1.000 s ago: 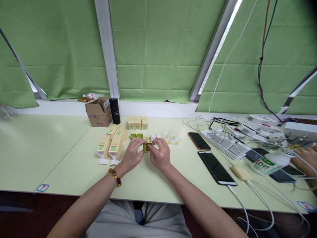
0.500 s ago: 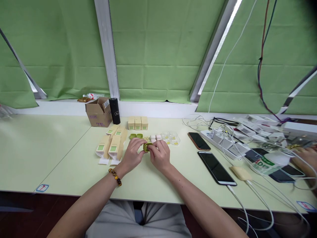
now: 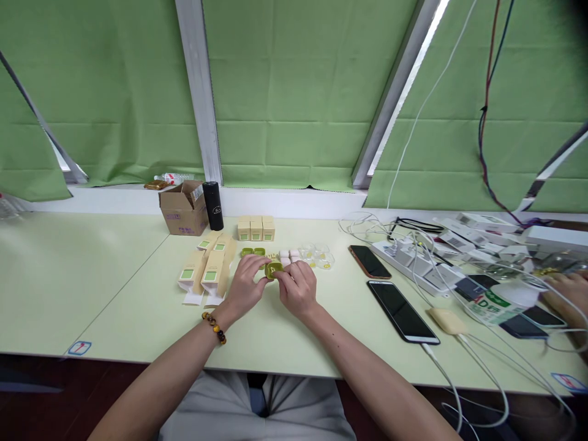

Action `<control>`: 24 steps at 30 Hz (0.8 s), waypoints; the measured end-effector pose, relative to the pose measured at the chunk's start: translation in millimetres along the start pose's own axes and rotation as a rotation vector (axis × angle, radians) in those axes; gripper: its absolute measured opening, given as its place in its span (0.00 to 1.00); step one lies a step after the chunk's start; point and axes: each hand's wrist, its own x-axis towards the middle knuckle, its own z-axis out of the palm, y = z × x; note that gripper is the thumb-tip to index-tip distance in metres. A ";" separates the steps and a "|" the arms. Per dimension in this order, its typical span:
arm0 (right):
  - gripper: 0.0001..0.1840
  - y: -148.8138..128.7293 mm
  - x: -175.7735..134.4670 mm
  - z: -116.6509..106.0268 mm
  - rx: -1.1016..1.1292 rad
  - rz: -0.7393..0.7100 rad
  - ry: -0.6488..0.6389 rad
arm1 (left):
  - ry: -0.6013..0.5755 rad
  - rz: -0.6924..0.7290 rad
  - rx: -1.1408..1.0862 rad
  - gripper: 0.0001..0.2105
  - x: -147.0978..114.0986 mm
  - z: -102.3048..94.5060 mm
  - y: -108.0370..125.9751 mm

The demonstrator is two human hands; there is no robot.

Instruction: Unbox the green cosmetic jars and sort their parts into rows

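Note:
A small olive-green square case [image 3: 274,267], hollow side up, is between my two hands above the table. My left hand [image 3: 246,285] pinches its left side. My right hand [image 3: 297,289] is closed with its fingertips at the right edge of the case; whether they also hold a tiny piece cannot be made out. Just behind lie two more olive-green cases [image 3: 253,252], small yellow pieces [image 3: 271,256], several pale pink blocks [image 3: 288,253] and several clear plastic cups [image 3: 316,255]. Left of my hands rest several unfolded beige cartons [image 3: 215,267] with green labels.
Small beige boxes [image 3: 256,228] stand in a row at the back, near a black cylinder [image 3: 213,206] and an open cardboard box [image 3: 183,210]. To the right are two phones [image 3: 403,311], a power strip [image 3: 416,267] and tangled cables. Another person's hand [image 3: 568,296] shows far right.
The olive-green case has tilted so that its hollow inside shows more, and my right fingertips have drawn back from its inside to its edge.

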 end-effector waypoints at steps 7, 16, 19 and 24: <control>0.11 -1.4 3.2 -2.1 -0.014 -0.042 0.032 | 0.007 -0.006 0.020 0.20 -0.2 0.9 -0.9; 0.09 -2.3 0.0 -2.3 0.036 -0.019 0.067 | 0.056 -0.075 0.075 0.20 -1.2 0.4 -13.9; 0.09 0.7 1.1 -3.4 0.091 0.066 0.092 | 0.080 -0.143 0.046 0.21 0.3 -1.8 -13.6; 0.07 10.7 4.8 -4.9 0.201 0.255 0.151 | 0.126 -0.429 -0.164 0.20 7.6 -4.4 -9.0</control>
